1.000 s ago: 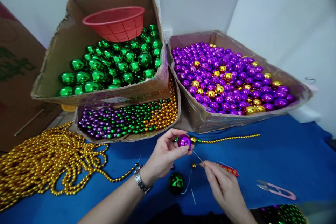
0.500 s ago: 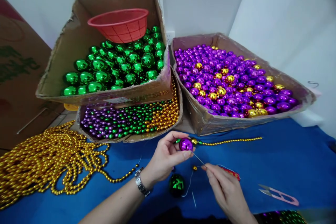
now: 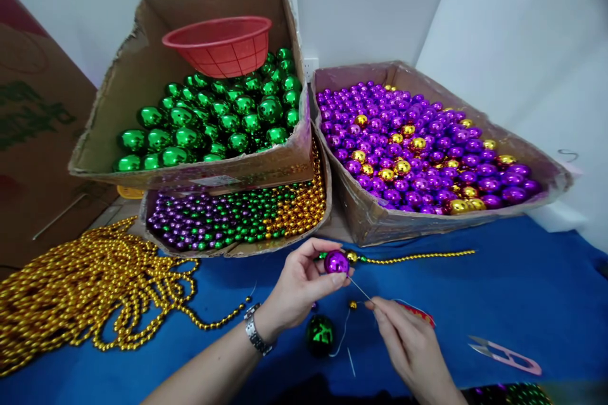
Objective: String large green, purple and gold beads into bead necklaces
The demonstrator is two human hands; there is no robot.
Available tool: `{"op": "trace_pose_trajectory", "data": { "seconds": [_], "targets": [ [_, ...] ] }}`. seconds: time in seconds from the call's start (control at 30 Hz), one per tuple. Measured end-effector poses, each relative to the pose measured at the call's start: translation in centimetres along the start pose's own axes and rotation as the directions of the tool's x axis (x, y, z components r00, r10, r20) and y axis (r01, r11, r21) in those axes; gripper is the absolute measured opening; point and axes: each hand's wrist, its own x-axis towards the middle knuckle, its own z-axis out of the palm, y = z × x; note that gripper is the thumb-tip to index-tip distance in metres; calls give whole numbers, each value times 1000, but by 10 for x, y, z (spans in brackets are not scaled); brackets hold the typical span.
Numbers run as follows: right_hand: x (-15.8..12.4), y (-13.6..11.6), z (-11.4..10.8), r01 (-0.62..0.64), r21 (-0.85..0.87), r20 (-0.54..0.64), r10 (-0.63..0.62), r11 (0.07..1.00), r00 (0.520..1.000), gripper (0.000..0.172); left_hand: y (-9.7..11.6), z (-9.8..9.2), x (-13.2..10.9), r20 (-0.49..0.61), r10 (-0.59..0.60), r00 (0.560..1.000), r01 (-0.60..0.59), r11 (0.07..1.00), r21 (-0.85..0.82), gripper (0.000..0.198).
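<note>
My left hand (image 3: pixel 297 285) pinches a shiny purple ball (image 3: pixel 336 261) between thumb and fingers, just above the blue cloth. A thin needle (image 3: pixel 360 288) runs from the ball down to my right hand (image 3: pixel 408 345), whose fingertips pinch its lower end. Behind the ball, a gold bead string (image 3: pixel 418 256) stretches to the right. A large green ball (image 3: pixel 320 333) and a small gold bead (image 3: pixel 352 304) lie on the cloth between my hands, with white thread beside them.
A box of green balls (image 3: pixel 190 168) holds a red basket (image 3: pixel 219 44). Under it sits a box of small mixed beads (image 3: pixel 228 218); a box of purple and gold balls (image 3: pixel 380 218) is right. Gold bead strands (image 3: pixel 80 291) pile left. Pink snips (image 3: pixel 506 355) lie right.
Both hands stay in the same grip. The view has shifted slightly, so everything sits a little lower in the frame than a second ago.
</note>
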Motion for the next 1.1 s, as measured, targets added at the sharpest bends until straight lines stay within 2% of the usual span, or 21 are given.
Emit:
{"op": "trace_pose_trajectory", "data": {
  "seconds": [0.33,0.5,0.67,0.77,0.83,0.93,1.0,1.03,1.07,1.1],
  "targets": [
    [3,-2,0,35,-47,-17,-36,998,999,24,1,-3,0,-15,-38,999,38,999,-24,36],
    [4,-4,0,25,-25,4,-25,999,1000,24,3,-3,-1,-23,-7,1000,7,1000,-17,37],
    [4,-5,0,27,-13,10,-27,1000,1000,25,0,-1,-2,-8,-26,1000,26,999,-31,37],
    [7,-8,1,31,10,7,-31,999,999,24,-4,2,-5,35,-33,999,32,999,8,38],
    [9,-11,1,26,14,-7,-26,1000,1000,23,-2,4,-8,117,-69,991,59,995,83,39],
    [10,-11,0,18,-9,-51,-19,1000,998,22,14,-1,-8,236,-99,967,32,962,271,48],
    [9,-9,-1,25,-25,-78,-27,999,997,21,32,-13,0,205,-38,978,-67,873,483,42],
    [8,-7,-1,23,-27,-82,-25,999,996,21,42,-22,7,160,16,987,-117,760,639,35],
    [8,-6,-2,19,-23,-77,-20,1000,997,21,51,-33,16,113,79,990,-138,598,790,29],
    [7,-5,-1,14,-17,-71,-15,1000,997,21,58,-44,27,85,139,987,-131,367,921,27]
  ]
}}
